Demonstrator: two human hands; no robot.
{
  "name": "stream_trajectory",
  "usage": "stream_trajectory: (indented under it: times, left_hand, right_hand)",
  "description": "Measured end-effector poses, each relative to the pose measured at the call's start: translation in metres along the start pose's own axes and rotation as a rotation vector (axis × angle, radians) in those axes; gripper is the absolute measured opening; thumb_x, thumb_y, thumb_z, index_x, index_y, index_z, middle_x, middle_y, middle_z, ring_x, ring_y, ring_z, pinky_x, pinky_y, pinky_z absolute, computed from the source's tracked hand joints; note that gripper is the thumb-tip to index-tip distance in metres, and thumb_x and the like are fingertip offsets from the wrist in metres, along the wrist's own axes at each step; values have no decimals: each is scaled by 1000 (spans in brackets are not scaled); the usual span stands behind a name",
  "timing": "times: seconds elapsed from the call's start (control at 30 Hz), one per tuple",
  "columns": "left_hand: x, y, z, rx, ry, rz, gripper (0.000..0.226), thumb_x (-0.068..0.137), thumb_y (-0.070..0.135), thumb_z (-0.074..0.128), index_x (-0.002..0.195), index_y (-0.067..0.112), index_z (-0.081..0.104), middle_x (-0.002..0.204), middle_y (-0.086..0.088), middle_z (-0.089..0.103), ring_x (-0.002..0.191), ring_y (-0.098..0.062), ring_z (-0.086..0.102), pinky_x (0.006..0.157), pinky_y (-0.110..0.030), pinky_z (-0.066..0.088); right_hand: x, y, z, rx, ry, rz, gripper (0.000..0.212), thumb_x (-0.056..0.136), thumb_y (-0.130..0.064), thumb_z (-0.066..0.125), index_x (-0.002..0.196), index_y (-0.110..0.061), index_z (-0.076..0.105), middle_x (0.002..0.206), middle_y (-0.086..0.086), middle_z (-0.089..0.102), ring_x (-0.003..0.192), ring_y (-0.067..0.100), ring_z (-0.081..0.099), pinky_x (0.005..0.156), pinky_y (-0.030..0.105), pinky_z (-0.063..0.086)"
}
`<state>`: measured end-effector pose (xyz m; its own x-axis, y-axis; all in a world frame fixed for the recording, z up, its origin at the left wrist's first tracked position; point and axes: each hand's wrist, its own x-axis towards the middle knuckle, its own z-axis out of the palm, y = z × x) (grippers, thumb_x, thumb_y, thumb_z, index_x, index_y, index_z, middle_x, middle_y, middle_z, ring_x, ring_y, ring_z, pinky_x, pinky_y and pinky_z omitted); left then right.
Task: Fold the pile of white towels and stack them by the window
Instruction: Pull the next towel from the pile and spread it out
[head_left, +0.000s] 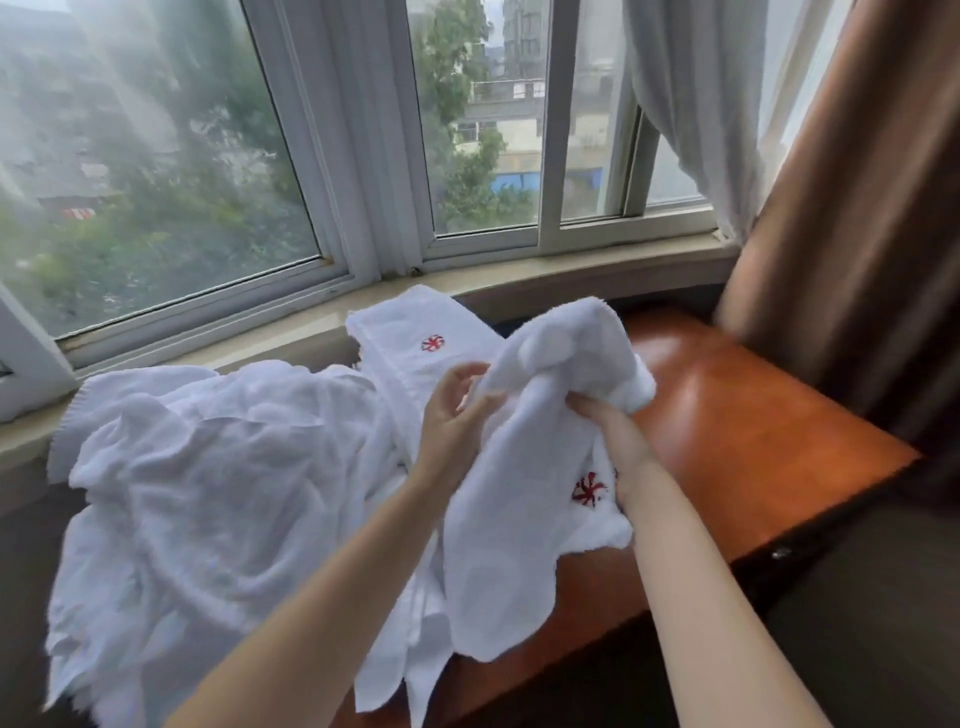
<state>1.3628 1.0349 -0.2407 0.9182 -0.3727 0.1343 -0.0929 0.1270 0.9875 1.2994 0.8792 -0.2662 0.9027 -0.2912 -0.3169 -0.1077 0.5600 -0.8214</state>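
A small white towel (524, 499) with a red emblem hangs crumpled above the wooden table (727, 415). My right hand (618, 436) grips its upper part from the right, fingers buried in the cloth. My left hand (452, 410) holds the towel's left edge with curled fingers. A large rumpled pile of white towels (208, 478) covers the table's left half. Behind my hands, a flatter white towel (415, 338) with a red emblem lies against the window sill (571, 275).
The window (467, 130) curves along the back, with a sheer white curtain (691, 104) and a brown drape (857, 208) at the right. Bare tabletop shows to the right of the held towel. The table's right edge drops off to dark floor.
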Motion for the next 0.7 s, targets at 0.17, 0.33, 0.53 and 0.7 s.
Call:
stream_trajectory:
  times: [0.17,0.33,0.53,0.7]
  left_hand:
    - [11,-36,53,131,-88,-80,21,86,15,66,104,25,66,105,5,66,102,-14,60,92,-35,50]
    - [29,-57,85,147,-228,-152,25,82,17,64,107,16,68,97,5,68,91,-9,63,71,-17,47]
    - [50,-89,124,156,-248,-313,28,79,14,63,105,23,67,101,-3,71,96,-21,67,81,-33,53]
    - [74,-108,175,164,-159,-406,23,84,5,59,100,21,66,84,1,66,70,-13,59,64,-24,48]
  right_hand:
    - [5,3,-56,39,187,31,21,88,-37,62,95,-17,65,75,8,68,74,24,69,63,34,51]
    - [-2,-2,-89,65,340,62,28,86,-36,67,103,-14,65,89,13,67,83,28,67,71,35,53]
    - [6,-20,-131,-1,514,95,45,80,-39,73,117,-15,64,107,13,73,97,31,69,89,44,54]
    - [41,-40,-175,-60,533,110,50,81,-36,71,123,-14,58,107,13,72,94,31,70,79,43,57]
